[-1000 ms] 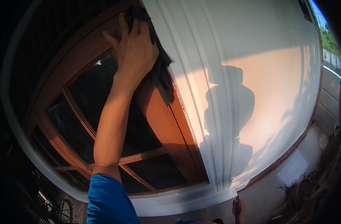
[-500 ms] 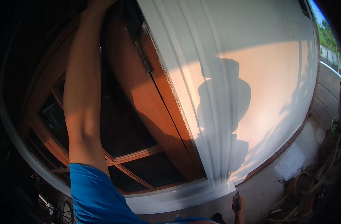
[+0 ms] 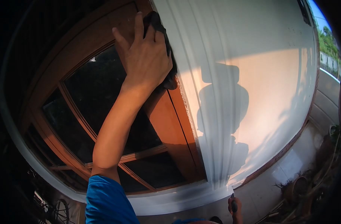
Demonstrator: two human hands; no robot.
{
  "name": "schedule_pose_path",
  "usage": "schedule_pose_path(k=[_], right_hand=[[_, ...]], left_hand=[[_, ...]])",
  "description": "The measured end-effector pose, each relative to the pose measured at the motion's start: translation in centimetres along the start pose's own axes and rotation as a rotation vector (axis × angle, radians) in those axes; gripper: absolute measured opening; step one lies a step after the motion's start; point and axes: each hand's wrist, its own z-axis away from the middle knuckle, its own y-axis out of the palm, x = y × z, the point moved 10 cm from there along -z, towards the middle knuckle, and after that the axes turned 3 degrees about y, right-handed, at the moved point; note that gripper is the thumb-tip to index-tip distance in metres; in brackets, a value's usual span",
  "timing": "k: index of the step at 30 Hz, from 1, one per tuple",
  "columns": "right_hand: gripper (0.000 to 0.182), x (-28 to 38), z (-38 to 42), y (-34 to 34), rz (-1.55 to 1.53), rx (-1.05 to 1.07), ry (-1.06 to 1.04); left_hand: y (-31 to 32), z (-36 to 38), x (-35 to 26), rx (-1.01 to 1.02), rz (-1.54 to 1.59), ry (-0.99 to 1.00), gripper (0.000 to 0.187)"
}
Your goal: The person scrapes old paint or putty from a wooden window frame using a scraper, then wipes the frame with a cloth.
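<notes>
- Behind our left hand (image 3: 148, 58) stands a brown wooden frame with dark glass panes (image 3: 163, 117); to the hand's right, a smooth white wall (image 3: 278, 82) carries a dark shadow (image 3: 224, 102).
- Our left hand grasps a crumpled black cloth (image 3: 172, 77), some fingers curled over it and two spread, at the frame's right edge.
- Our right hand (image 3: 237, 210), well below, is closed around a small tool with a dark rounded handle (image 3: 234, 205), tip upward.
- The cloth looks light, soft and easily bunched; its gathered middle seems the best hold.
- The tool looks stiff; we'd keep to its handle.
</notes>
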Motion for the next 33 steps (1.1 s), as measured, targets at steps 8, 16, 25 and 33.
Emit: schedule_pose_path(k=[8,16,25,33], right_hand=[[0.03,0.4,0.8,-1.2,0.191,-0.126,-0.123],[0.021,6.6,-0.1,-5.7,0.086,-0.237,-0.084],[0.025,9.9,0.3,-6.0,0.076,-0.158,-0.11],[0.03,15.3,-1.3,-6.1,-0.155,-0.261,-0.189]], left_hand=[[-1.3,-2.8,3.8,-0.396,0.149,-0.002,0.031],[1.8,-11.5,11.4,-0.17,0.037,-0.125,0.047],[0.1,-0.9,-1.0,-0.038,-0.118,0.027,0.023],[-0.7,6.2,-5.9,-0.048,0.159,0.379,0.015]])
